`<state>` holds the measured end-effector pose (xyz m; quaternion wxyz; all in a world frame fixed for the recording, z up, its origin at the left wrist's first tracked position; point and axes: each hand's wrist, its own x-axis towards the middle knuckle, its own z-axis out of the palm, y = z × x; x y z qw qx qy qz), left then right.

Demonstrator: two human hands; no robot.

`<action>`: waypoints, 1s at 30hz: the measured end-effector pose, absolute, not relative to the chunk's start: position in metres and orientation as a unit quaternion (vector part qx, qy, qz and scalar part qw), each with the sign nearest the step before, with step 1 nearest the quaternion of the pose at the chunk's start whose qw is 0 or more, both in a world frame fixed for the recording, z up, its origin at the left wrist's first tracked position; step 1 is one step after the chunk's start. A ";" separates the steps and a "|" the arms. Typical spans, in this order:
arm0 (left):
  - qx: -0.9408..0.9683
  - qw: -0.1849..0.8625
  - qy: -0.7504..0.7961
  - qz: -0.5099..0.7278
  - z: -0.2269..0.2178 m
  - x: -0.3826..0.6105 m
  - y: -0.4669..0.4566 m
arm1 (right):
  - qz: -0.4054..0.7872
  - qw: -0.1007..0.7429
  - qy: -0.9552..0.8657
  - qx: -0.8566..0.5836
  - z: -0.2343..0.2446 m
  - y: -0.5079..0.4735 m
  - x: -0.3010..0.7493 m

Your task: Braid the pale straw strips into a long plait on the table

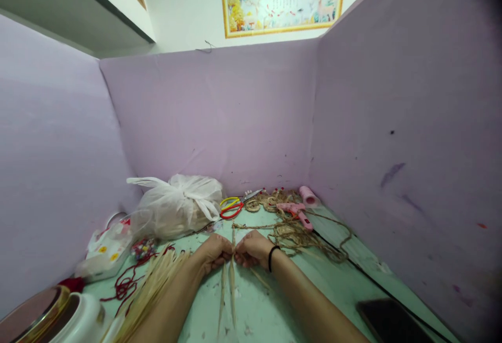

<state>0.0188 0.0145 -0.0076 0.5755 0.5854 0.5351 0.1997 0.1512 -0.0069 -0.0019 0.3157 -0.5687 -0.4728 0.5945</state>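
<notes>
My left hand (214, 255) and my right hand (253, 249) meet at the middle of the green table (274, 311), both pinched on thin pale straw sticks (232, 285) that run from my fingers back toward me. The fingers of both hands are curled shut around the sticks' far ends. A black band sits on my right wrist. A bundle of the same pale sticks (152, 285) lies just left of my left forearm.
Purple panels wall the table on three sides. At the back lie a white plastic bag (176, 207), red and yellow scissors (232, 206), tangled jute twine (294, 233) and a pink glue gun (296, 211). Red cord (125, 284), a white jar (78, 319) and a dark phone (392, 322) lie nearer.
</notes>
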 end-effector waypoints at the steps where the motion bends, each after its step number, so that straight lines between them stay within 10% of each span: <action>1: 0.588 0.575 0.533 0.199 -0.007 0.019 0.014 | 0.585 0.318 -0.478 -0.573 -0.003 -0.006 0.152; 30: 0.586 0.554 0.572 0.150 -0.004 0.012 0.014 | 0.530 0.316 -0.497 -0.610 -0.019 -0.003 0.154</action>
